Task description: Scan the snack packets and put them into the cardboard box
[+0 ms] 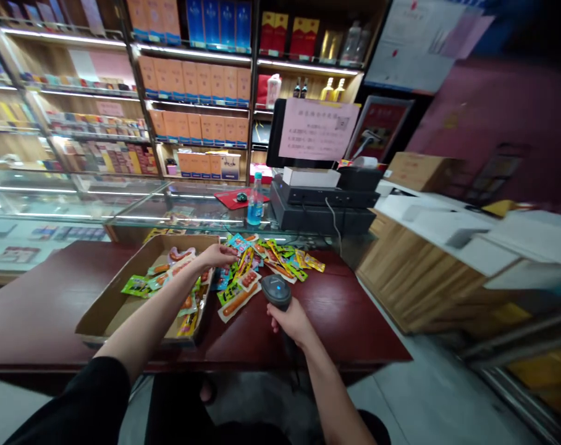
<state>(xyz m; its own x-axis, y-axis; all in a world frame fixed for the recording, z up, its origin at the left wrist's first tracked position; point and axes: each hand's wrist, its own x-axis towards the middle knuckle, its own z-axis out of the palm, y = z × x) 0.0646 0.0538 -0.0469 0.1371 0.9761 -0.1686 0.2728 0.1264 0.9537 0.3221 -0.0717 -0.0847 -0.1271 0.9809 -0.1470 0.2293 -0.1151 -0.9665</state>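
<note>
My right hand point(290, 318) is wrapped round the handle of a dark barcode scanner point(277, 290), which shows a small blue light on its head. My left hand point(219, 255) reaches over the right wall of a shallow cardboard box point(118, 296), its fingers loosely bent and apart at the left side of a heap of snack packets point(280, 256). Nothing shows clearly between those fingers. Closest to the scanner lies a long packaged sausage point(240, 301). More packets, among them a green one point(136, 285), lie inside the box, partly hidden by my left forearm.
Everything stands on a dark red table point(336, 309). Behind it is a glass counter point(188, 204) with a blue bottle point(255, 201), a mouse point(241, 197) and a monitor with a pink sheet point(317, 130). A wooden cabinet point(414, 272) stands right; stocked shelves line the back.
</note>
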